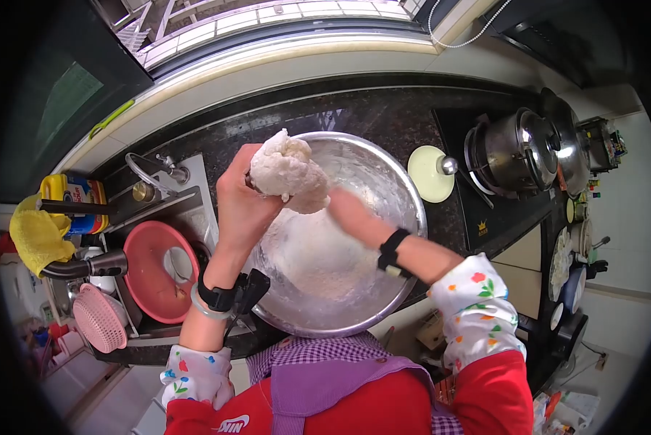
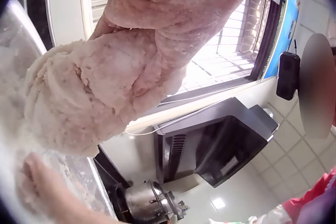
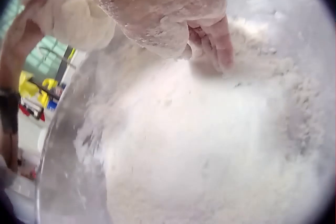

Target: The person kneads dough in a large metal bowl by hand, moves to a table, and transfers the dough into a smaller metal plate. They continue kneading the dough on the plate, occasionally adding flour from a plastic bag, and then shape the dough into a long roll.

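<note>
A lump of pale dough (image 1: 285,170) is gripped by my left hand (image 1: 242,206) above the left side of a steel bowl (image 1: 406,192). In the left wrist view the dough (image 2: 86,87) looks rough and creased under the left hand (image 2: 168,8). White flour (image 1: 318,250) covers the bowl's bottom. My right hand (image 1: 354,217), blurred in the head view, is inside the bowl, right of the dough. In the right wrist view the right hand (image 3: 168,19) is coated with flour, its fingertips touching the flour (image 3: 184,129) and holding nothing visible.
Left of the bowl, a sink holds a red basin (image 1: 140,279), with a pink colander (image 1: 97,319) beside it and a yellow cloth (image 1: 35,235) over the tap. To the right are a pale green lid (image 1: 428,177) and a steel pot (image 1: 510,156) on the stove.
</note>
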A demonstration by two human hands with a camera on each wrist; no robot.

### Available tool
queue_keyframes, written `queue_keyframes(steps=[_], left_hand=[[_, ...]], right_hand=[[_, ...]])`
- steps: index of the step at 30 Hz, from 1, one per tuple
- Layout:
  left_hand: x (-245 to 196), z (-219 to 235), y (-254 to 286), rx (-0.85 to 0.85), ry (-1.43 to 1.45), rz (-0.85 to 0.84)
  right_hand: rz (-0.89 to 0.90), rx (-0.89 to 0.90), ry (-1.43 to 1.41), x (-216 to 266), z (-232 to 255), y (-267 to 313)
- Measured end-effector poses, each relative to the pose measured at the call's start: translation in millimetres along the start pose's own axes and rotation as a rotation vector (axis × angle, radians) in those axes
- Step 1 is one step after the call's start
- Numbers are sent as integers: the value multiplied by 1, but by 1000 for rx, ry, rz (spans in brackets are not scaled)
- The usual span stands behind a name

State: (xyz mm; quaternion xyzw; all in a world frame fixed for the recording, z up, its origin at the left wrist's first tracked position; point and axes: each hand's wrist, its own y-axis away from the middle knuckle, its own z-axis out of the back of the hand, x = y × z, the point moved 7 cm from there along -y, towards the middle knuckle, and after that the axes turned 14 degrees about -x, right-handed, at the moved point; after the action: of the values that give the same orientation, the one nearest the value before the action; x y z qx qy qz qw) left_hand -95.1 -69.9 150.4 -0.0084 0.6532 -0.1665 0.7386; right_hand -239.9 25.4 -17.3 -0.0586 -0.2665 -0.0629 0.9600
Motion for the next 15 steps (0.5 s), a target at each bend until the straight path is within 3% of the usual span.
queue_keyframes(steps=[2, 4, 5, 7, 8, 9, 10, 11, 12, 13, 15], left_hand=[[-1, 2, -2, -2, 8, 5], [-3, 7, -2, -6, 10, 11], [-5, 11, -1, -17, 15, 20], [-5, 18, 0, -36, 17, 32], [-6, 22, 0, -42, 4, 19], [-7, 25, -1, -42, -9, 7], [-7, 28, -1, -40, -8, 7], [-5, 31, 0, -41, -7, 15], [-4, 34, 2, -42, -6, 25], [-5, 37, 3, -47, -9, 28], [-5, 40, 4, -37, -56, 10]], right_hand=[[200, 226, 77, 54, -43, 35], [320, 517, -166, 100, -74, 72], [320, 520, -169, 102, -75, 71], [347, 207, -202, 109, -48, 44], [317, 146, -165, 86, -53, 32], [247, 193, -122, 67, -51, 20], [114, 389, 78, 53, -37, 7], [65, 42, -22, 16, -25, -4], [-85, -182, -85, -19, -7, -13], [-213, 33, 288, -38, 13, -25], [-168, 54, 353, -30, 31, -29]])
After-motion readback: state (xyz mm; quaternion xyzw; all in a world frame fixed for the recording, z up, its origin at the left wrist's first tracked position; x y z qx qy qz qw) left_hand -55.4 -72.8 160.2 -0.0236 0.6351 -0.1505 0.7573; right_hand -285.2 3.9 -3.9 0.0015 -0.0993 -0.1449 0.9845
